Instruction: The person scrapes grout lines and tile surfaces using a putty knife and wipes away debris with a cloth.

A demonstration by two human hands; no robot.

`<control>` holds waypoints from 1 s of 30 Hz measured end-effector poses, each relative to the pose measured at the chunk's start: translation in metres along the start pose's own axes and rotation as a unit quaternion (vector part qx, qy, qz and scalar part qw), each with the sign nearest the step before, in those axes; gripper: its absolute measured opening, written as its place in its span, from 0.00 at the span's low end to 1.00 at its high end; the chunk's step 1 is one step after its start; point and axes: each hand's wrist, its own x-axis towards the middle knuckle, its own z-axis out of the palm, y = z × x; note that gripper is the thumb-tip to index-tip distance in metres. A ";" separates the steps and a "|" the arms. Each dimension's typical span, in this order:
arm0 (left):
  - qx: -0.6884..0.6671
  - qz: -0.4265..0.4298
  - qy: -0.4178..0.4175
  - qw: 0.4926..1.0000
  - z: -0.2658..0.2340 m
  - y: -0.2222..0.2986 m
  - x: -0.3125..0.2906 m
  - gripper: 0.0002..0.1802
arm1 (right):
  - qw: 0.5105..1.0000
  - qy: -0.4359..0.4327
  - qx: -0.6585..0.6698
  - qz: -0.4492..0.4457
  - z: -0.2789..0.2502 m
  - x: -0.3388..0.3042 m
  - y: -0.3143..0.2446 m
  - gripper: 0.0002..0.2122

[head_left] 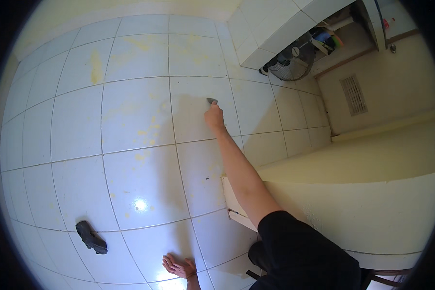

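Scraping stains off the floor tiles.
Your right hand [214, 117] pinches a small grey scraper [211, 101] against the floor [130, 111]; left hand [179, 267] lies spread flat. Next, probably: firm strokes over the yellow spots [145, 140].

White floor tiles [130, 111], yellow-stained

White tiled floor [130, 121] with yellowish stains and grout lines. Dark crumpled cloth [91, 237] lies on a tile at lower left. Round fan [291, 63] sits under a tiled counter [275, 29] at upper right. Cream wall [372, 193] and a louvred vent [354, 94] on the right.
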 end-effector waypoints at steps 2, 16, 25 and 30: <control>-0.005 0.003 -0.002 1.000 0.000 -0.001 -0.001 0.43 | 1.000 0.008 0.010 0.010 -0.004 0.009 -0.001 0.19; -0.007 -0.002 -0.010 1.000 0.001 -0.004 -0.003 0.43 | 1.000 -0.023 -0.010 0.000 -0.003 0.015 0.004 0.16; -0.019 0.001 -0.007 1.000 -0.002 0.003 -0.001 0.41 | 0.999 -0.025 -0.026 -0.013 -0.006 0.027 0.013 0.17; -0.022 0.003 -0.003 1.000 -0.002 0.000 -0.002 0.41 | 0.998 -0.066 -0.006 0.013 -0.018 0.045 -0.004 0.18</control>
